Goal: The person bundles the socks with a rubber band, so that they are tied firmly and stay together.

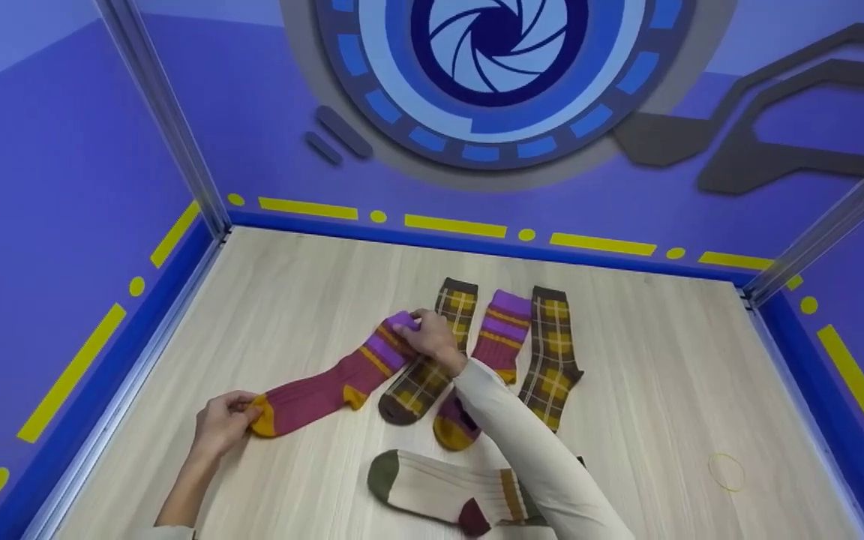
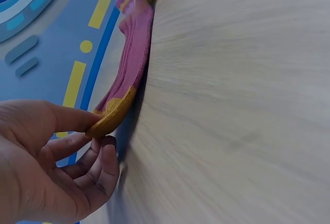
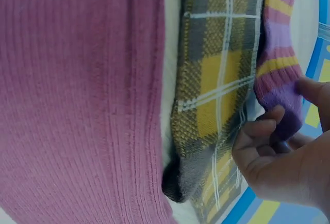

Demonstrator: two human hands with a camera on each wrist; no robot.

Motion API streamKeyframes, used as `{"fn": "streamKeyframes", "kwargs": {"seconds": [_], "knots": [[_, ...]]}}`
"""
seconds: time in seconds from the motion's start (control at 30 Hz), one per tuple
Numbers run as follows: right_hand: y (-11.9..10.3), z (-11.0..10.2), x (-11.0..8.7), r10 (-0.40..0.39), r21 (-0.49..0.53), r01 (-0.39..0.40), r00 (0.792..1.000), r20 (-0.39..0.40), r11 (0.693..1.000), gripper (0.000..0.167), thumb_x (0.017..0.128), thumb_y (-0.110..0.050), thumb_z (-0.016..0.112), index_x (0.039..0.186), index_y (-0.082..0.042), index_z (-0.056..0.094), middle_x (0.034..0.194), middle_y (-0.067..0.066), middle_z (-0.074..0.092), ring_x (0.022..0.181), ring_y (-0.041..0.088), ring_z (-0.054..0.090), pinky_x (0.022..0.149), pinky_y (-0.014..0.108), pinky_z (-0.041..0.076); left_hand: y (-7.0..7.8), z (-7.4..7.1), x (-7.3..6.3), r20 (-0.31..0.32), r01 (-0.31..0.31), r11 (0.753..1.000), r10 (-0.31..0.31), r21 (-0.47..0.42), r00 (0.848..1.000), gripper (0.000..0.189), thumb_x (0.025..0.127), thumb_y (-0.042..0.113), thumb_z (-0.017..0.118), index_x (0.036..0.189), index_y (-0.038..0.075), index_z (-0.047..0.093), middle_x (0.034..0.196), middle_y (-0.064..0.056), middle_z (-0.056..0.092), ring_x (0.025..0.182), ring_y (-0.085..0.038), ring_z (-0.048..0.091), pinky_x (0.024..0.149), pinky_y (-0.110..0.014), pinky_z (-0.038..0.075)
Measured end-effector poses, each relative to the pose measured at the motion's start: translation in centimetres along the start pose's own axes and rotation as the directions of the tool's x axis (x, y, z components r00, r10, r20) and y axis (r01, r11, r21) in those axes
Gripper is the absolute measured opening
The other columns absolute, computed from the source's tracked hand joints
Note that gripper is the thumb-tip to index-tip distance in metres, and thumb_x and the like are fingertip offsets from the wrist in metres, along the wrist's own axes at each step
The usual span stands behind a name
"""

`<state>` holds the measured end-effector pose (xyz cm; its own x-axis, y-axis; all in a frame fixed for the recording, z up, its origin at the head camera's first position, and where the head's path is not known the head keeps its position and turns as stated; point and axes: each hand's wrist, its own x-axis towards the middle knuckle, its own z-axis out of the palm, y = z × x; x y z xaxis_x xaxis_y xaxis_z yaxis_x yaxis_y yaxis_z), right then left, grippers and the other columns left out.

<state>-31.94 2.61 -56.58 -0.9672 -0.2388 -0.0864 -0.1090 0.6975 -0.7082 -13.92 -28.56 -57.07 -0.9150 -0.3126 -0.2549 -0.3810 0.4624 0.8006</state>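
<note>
A maroon sock with a purple striped cuff and mustard toe and heel is stretched slantwise between both hands. At its toe, my left hand pinches the mustard knit, lifted off the table in the left wrist view. My right hand grips the purple cuff between thumb and fingers. Beneath that hand lies a brown and yellow plaid sock. To the right are a matching maroon sock, partly hidden by the right sleeve, and a second plaid sock.
Nearer the front lies a cream sock with a green toe, partly under the right sleeve. A thin yellow loop rests on the wooden tabletop at the right. Blue-purple walls enclose the back and sides.
</note>
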Motion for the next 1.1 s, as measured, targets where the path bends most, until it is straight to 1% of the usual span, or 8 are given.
{"fn": "streamKeyframes", "kwargs": {"seconds": [0.13, 0.2, 0.3, 0.4, 0.57, 0.8, 0.97, 1.1], "knots": [[0.0, -0.8, 0.0, -0.006, 0.021, 0.005, 1.0, 0.008, 1.0, 0.039, 0.097, -0.026, 0.07, 0.123, 0.004, 0.068, 0.11, 0.018, 0.074, 0.091, 0.023, 0.067, 0.083, 0.036, 0.056, 0.2, -0.1, 0.1, 0.017, 0.004, 0.997, -0.002, -0.071, 1.0, 0.023, 0.097, 0.007, 0.062, 0.116, -0.007, 0.066, 0.099, -0.014, 0.072, 0.081, -0.012, 0.061, 0.064, -0.021, 0.053], [0.0, -1.1, 0.1, -0.035, 0.021, 0.035, 0.999, 0.011, 0.999, 0.03, 0.097, -0.024, 0.071, 0.111, 0.002, 0.073, 0.097, 0.011, 0.072, 0.082, 0.017, 0.062, 0.074, 0.03, 0.053, 0.2, -0.2, 0.1, 0.028, 0.019, 0.992, -0.016, -0.123, 0.999, 0.025, 0.1, 0.007, 0.059, 0.12, -0.008, 0.063, 0.103, -0.017, 0.074, 0.079, -0.012, 0.062, 0.062, -0.022, 0.057], [0.0, -1.7, 0.1, -0.106, 0.025, 0.105, 0.994, 0.006, 0.994, 0.021, 0.096, -0.02, 0.071, 0.089, -0.001, 0.07, 0.073, 0.001, 0.057, 0.066, 0.012, 0.048, 0.061, 0.023, 0.039, 0.3, -0.4, 0.0, 0.048, 0.041, 0.98, -0.033, -0.195, 0.998, 0.029, 0.103, 0.008, 0.055, 0.127, -0.008, 0.057, 0.111, -0.02, 0.073, 0.081, -0.012, 0.065, 0.062, -0.025, 0.06], [0.2, -2.3, -0.2, -0.158, 0.064, 0.158, 0.987, -0.002, 0.985, 0.024, 0.097, -0.017, 0.07, 0.08, -0.003, 0.062, 0.067, -0.005, 0.043, 0.061, 0.009, 0.039, 0.057, 0.021, 0.031, 0.5, -0.6, -0.1, 0.053, 0.056, 0.967, -0.044, -0.247, 0.998, 0.032, 0.105, 0.008, 0.051, 0.134, -0.006, 0.053, 0.117, -0.02, 0.07, 0.084, -0.012, 0.066, 0.066, -0.028, 0.061], [0.7, -3.4, -1.0, -0.183, 0.115, 0.183, 0.983, -0.01, 0.976, 0.017, 0.098, -0.013, 0.068, 0.086, 0.0, 0.065, 0.077, 0.005, 0.06, 0.07, 0.012, 0.05, 0.064, 0.022, 0.041, 0.9, -0.7, -0.4, 0.038, 0.068, 0.955, -0.06, -0.288, 0.997, 0.033, 0.108, 0.008, 0.044, 0.138, -0.002, 0.05, 0.118, -0.018, 0.062, 0.084, -0.01, 0.065, 0.069, -0.029, 0.062], [1.9, -5.5, -2.8, -0.203, 0.132, 0.196, 0.978, 0.041, 0.972, 0.02, 0.097, -0.006, 0.068, 0.112, 0.004, 0.073, 0.103, 0.021, 0.073, 0.094, 0.03, 0.069, 0.08, 0.036, 0.057, 1.7, -0.6, -0.8, 0.028, 0.052, 0.949, -0.046, -0.312, 0.999, 0.031, 0.109, 0.01, 0.043, 0.136, -0.001, 0.052, 0.117, -0.016, 0.062, 0.08, -0.011, 0.065, 0.07, -0.032, 0.062], [3.0, -7.7, -4.6, -0.208, 0.146, 0.193, 0.973, 0.095, 0.97, 0.013, 0.097, -0.006, 0.068, 0.103, 0.004, 0.073, 0.096, 0.02, 0.072, 0.081, 0.018, 0.066, 0.071, 0.031, 0.058, 2.4, 0.0, -1.5, 0.034, 0.039, 0.943, -0.03, -0.331, 0.999, 0.03, 0.109, 0.009, 0.044, 0.135, -0.002, 0.053, 0.12, -0.019, 0.062, 0.078, -0.013, 0.067, 0.071, -0.033, 0.062], [3.8, -9.7, -6.2, -0.17, 0.202, 0.138, 0.974, 0.148, 0.97, 0.013, 0.097, -0.005, 0.068, 0.102, 0.006, 0.07, 0.09, 0.015, 0.069, 0.068, 0.011, 0.065, 0.069, 0.042, 0.062, 3.2, 0.3, -1.8, 0.043, 0.018, 0.936, -0.003, -0.351, 0.999, 0.029, 0.108, 0.007, 0.046, 0.133, -0.003, 0.055, 0.113, -0.016, 0.064, 0.076, -0.015, 0.068, 0.068, -0.03, 0.062]]}}
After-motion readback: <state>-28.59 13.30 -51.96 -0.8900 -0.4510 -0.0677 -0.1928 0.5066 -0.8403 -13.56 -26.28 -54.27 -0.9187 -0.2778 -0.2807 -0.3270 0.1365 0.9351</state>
